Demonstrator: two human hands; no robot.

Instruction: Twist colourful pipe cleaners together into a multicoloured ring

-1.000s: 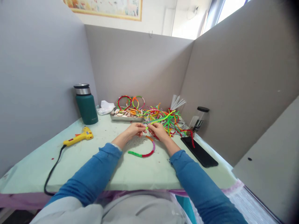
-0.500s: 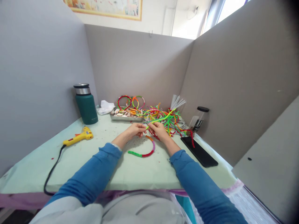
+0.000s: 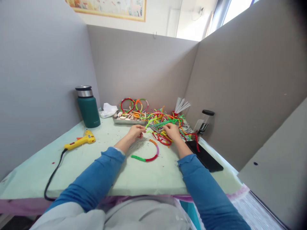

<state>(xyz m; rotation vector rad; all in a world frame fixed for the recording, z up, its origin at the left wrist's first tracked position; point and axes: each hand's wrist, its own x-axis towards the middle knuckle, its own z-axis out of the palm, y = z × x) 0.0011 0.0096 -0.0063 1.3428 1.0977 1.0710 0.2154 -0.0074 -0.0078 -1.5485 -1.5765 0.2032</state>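
pinching the yellow-green pipe cleaner (image 3: pixel 148 124) in the left fingers (image 3: pixel 142 128) beside the tangled heap (image 3: pixel 162 114), poising the right fingers (image 3: pixel 167 126) at its near side with grip impossible to tell, possibly risking a snag through crossing strands.

Bands of green, red, purple and orange run in turn along a curved pipe-cleaner-wrapped strip (image 3: pixel 151 158) on a pale green tablecloth (image 3: pixel 144 179); a neon yellow-green pipe cleaner (image 3: pixel 148 123) shows beyond it, beside a tangled pile of pipe cleaners (image 3: pixel 163 139) in red, green, orange, pink, yellow and white; at far left, a teal bottle (image 3: pixel 88 111) wears a silver collar; nearer, a yellow glue gun (image 3: pixel 80 141) trails a black cord (image 3: pixel 51 177); at right, a black phone (image 3: pixel 206 158) lies near a clear bottle (image 3: pixel 203 124) with a black lid and a white-patterned black label; blue sleeves (image 3: pixel 93 175) frame the scene.
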